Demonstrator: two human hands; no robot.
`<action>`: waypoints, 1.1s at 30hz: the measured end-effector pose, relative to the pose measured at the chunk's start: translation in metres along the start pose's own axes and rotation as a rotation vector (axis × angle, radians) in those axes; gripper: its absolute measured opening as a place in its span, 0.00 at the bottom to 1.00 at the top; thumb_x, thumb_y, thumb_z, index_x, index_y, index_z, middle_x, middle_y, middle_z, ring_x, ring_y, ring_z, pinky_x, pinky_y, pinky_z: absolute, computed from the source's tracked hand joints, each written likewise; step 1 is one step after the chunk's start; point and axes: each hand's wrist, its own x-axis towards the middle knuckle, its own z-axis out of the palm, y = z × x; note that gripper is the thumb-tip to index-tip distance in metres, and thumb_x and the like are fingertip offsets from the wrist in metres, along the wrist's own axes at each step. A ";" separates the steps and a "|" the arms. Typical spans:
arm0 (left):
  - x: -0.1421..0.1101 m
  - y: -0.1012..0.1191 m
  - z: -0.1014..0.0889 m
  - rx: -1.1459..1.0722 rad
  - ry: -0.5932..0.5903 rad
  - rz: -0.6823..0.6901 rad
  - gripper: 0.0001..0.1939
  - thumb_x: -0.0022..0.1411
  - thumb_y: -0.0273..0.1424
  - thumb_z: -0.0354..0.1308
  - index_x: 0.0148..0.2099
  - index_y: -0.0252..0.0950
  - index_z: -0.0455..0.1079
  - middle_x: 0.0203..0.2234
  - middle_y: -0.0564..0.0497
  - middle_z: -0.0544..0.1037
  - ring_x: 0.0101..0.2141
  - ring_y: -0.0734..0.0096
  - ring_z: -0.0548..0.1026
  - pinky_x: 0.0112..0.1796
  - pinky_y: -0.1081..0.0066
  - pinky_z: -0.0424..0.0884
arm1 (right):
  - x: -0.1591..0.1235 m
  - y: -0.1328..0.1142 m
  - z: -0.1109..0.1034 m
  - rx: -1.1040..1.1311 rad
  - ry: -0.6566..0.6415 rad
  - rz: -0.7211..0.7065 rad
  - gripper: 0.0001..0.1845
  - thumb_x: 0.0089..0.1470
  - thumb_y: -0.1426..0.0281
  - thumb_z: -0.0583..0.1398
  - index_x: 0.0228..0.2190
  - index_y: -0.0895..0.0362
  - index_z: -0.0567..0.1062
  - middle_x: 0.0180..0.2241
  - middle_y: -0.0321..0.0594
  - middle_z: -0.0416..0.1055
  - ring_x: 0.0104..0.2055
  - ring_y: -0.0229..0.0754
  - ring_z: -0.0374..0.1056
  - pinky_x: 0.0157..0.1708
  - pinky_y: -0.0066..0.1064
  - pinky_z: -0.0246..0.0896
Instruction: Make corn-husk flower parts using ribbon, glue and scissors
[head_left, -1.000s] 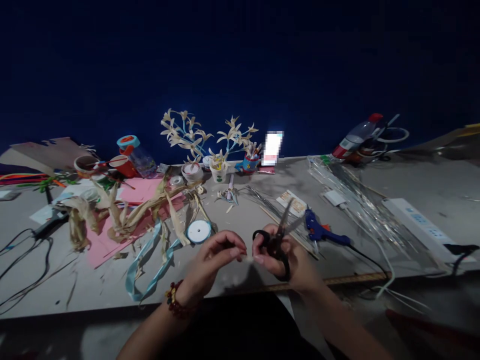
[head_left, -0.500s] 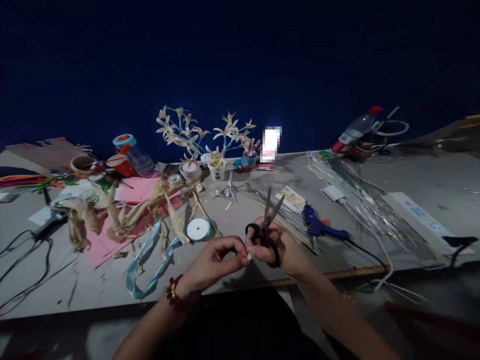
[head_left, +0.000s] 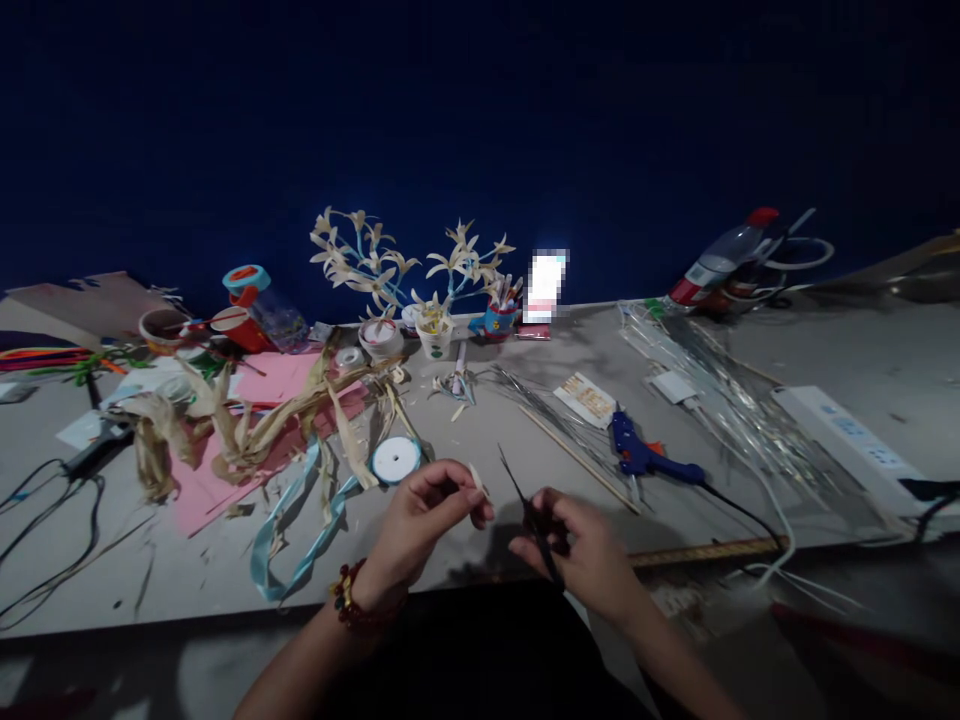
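Observation:
Between thumb and fingers, my left hand (head_left: 435, 515) pinches a small pale piece of corn husk (head_left: 478, 482), pointed at its upper end. My right hand (head_left: 574, 545) grips black-handled scissors (head_left: 525, 500), whose blades point up and to the left, close to the husk piece but apart from it. The blades look nearly closed, seen edge-on. Just beyond my left hand lies a white spool (head_left: 396, 459) of light blue ribbon (head_left: 262, 560), its loose end looping to the left. A blue glue gun (head_left: 649, 455) rests to the right, beyond my right hand.
Dried corn husks (head_left: 247, 430) lie over pink paper (head_left: 199, 490) on the left. Husk flowers (head_left: 367, 260) stand in white cups (head_left: 435, 338) at the back, near a lit phone (head_left: 544, 285). Wires (head_left: 720, 390), a power strip (head_left: 847, 430) and a bottle (head_left: 712, 260) are on the right.
My hands have moved apart. The scissors have swung from upright with spread blades to leaning left, nearly closed. The husk piece now points up in my left fingers.

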 end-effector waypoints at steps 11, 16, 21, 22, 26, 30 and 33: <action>-0.002 -0.001 0.003 -0.022 0.026 0.019 0.08 0.60 0.30 0.68 0.34 0.33 0.73 0.24 0.51 0.81 0.25 0.74 0.77 0.31 0.75 0.72 | -0.002 -0.006 -0.002 -0.301 0.035 -0.178 0.22 0.50 0.53 0.66 0.22 0.53 0.64 0.18 0.31 0.67 0.20 0.37 0.62 0.22 0.25 0.51; -0.003 -0.001 0.001 -0.008 0.017 0.052 0.07 0.60 0.30 0.68 0.36 0.34 0.74 0.25 0.51 0.82 0.27 0.74 0.78 0.33 0.75 0.73 | -0.002 -0.010 -0.002 -0.379 0.052 -0.216 0.22 0.52 0.52 0.65 0.22 0.53 0.65 0.18 0.31 0.67 0.20 0.37 0.62 0.23 0.26 0.50; -0.003 0.000 0.002 0.003 0.030 0.066 0.08 0.58 0.31 0.70 0.35 0.34 0.74 0.25 0.51 0.82 0.27 0.72 0.79 0.32 0.73 0.74 | -0.003 -0.011 -0.004 -0.415 0.083 -0.234 0.22 0.53 0.51 0.66 0.23 0.53 0.66 0.18 0.31 0.68 0.21 0.38 0.64 0.23 0.26 0.49; -0.003 0.000 0.002 0.005 0.032 0.069 0.09 0.58 0.32 0.70 0.34 0.34 0.74 0.25 0.51 0.82 0.27 0.72 0.79 0.32 0.73 0.75 | -0.003 -0.011 -0.004 -0.423 0.089 -0.242 0.22 0.53 0.51 0.65 0.23 0.53 0.67 0.18 0.31 0.68 0.21 0.38 0.64 0.23 0.27 0.49; -0.003 0.000 0.001 0.011 0.025 0.078 0.08 0.58 0.31 0.70 0.34 0.34 0.74 0.25 0.51 0.81 0.27 0.72 0.79 0.32 0.73 0.75 | -0.002 -0.012 -0.003 -0.435 0.105 -0.258 0.23 0.55 0.49 0.63 0.23 0.54 0.68 0.18 0.31 0.68 0.21 0.38 0.64 0.23 0.27 0.49; -0.003 -0.002 0.000 0.011 0.012 0.081 0.08 0.59 0.31 0.69 0.35 0.35 0.74 0.26 0.51 0.81 0.28 0.72 0.79 0.33 0.73 0.75 | -0.001 -0.013 -0.004 -0.439 0.098 -0.254 0.25 0.56 0.46 0.61 0.22 0.54 0.68 0.17 0.31 0.67 0.20 0.37 0.62 0.23 0.27 0.48; -0.004 -0.001 0.000 0.009 0.018 0.080 0.08 0.59 0.31 0.69 0.34 0.34 0.73 0.26 0.51 0.81 0.28 0.72 0.79 0.33 0.73 0.75 | -0.001 -0.013 -0.004 -0.435 0.092 -0.252 0.26 0.56 0.45 0.60 0.22 0.54 0.68 0.17 0.31 0.67 0.19 0.37 0.62 0.22 0.27 0.48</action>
